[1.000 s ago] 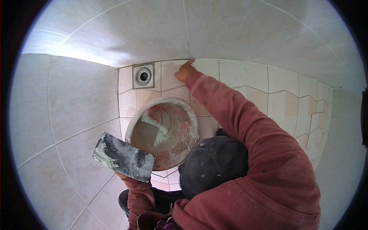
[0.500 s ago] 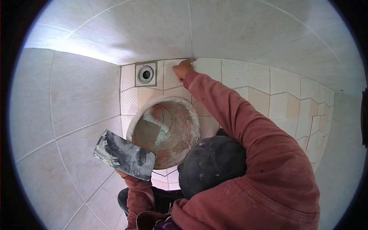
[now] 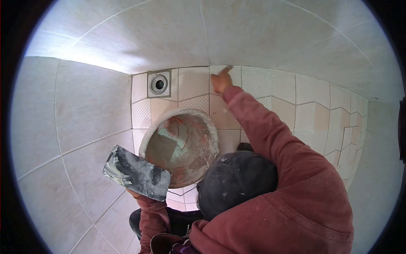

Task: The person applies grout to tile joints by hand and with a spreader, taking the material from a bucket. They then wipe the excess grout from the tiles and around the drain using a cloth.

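My left hand (image 3: pixel 133 193) grips a flat rectangular black board (image 3: pixel 137 173) from beneath; pale grout is smeared over its upper face, and most of the fingers are hidden under it. Far ahead, my right hand (image 3: pixel 222 81) is at the foot of the wall. One finger stretches to the joint between wall and floor, the other fingers are partly bent, and I see nothing held. Between the two hands stands a round bucket (image 3: pixel 196 169) crusted with pale residue, with a greyish-green mix inside. The board's right end overlaps the bucket's near left rim.
A square metal floor drain (image 3: pixel 159 84) is set near the left corner. Patterned floor tiles (image 3: pixel 282 109) run to the right. Large grey wall tiles (image 3: pixel 93 97) rise on the left and ahead. A rounded black-cloth shape (image 3: pixel 237 182) lies right of the bucket.
My right hand has slid to the right along the joint at the wall's foot. The left hand and the board have stayed almost still, as has the bucket.
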Action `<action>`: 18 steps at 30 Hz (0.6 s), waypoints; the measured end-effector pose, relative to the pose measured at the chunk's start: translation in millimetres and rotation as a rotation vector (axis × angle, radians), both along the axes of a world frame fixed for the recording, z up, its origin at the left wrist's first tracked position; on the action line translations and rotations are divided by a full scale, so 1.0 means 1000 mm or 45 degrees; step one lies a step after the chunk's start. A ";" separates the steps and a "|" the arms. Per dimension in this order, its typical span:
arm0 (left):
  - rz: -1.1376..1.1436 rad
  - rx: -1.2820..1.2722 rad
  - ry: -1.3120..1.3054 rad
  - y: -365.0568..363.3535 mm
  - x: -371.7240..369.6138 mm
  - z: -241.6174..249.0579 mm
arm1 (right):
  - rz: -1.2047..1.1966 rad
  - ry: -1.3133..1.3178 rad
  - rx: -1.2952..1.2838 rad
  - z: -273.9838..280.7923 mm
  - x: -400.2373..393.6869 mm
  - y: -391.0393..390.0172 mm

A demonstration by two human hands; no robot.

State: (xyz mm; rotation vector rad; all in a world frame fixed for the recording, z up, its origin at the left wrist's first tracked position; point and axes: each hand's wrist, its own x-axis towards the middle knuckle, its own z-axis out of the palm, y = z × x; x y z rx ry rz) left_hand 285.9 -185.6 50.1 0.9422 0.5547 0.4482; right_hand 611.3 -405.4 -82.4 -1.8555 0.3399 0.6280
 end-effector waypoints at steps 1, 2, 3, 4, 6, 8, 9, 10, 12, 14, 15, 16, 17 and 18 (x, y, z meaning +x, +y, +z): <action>0.043 0.045 -0.005 0.001 0.000 -0.002 | -0.006 0.000 -0.004 -0.006 0.002 0.010; 0.038 0.043 -0.010 0.004 -0.002 -0.005 | 0.127 -0.041 -0.044 -0.015 0.003 0.030; 0.023 0.073 0.020 0.009 -0.005 -0.009 | 0.262 -0.083 -0.082 -0.021 0.003 0.044; 0.012 0.107 0.051 0.012 -0.005 -0.010 | 0.260 -0.088 -0.078 -0.022 0.002 0.050; 0.058 0.268 0.159 0.003 0.002 -0.002 | 0.660 -0.327 -0.300 -0.024 -0.003 0.059; 0.098 0.424 0.278 0.000 0.008 0.002 | 0.732 -0.422 -0.518 -0.033 -0.003 0.044; 0.112 0.331 0.204 0.001 0.009 0.002 | 0.807 -0.517 -0.742 -0.037 -0.003 0.029; 0.129 0.237 0.133 0.000 0.008 0.001 | 0.884 -0.548 -0.837 -0.040 0.001 0.010; 0.125 0.159 0.151 0.008 -0.001 -0.007 | 0.979 -0.517 -1.010 -0.023 0.005 -0.030; 0.125 0.092 0.155 0.011 -0.005 -0.008 | 1.011 -0.428 -1.135 0.004 0.008 -0.066; 0.050 0.108 0.099 0.009 -0.004 -0.006 | 1.027 -0.399 -1.185 0.009 0.009 -0.085; -0.028 0.122 0.044 0.007 -0.002 -0.003 | 0.985 -0.390 -1.243 0.004 0.009 -0.105; -0.028 0.120 0.039 0.002 0.001 -0.001 | 0.942 -0.380 -1.302 0.000 0.009 -0.126; 0.094 0.130 0.138 -0.003 0.006 0.003 | 0.866 -0.337 -1.356 0.001 0.008 -0.146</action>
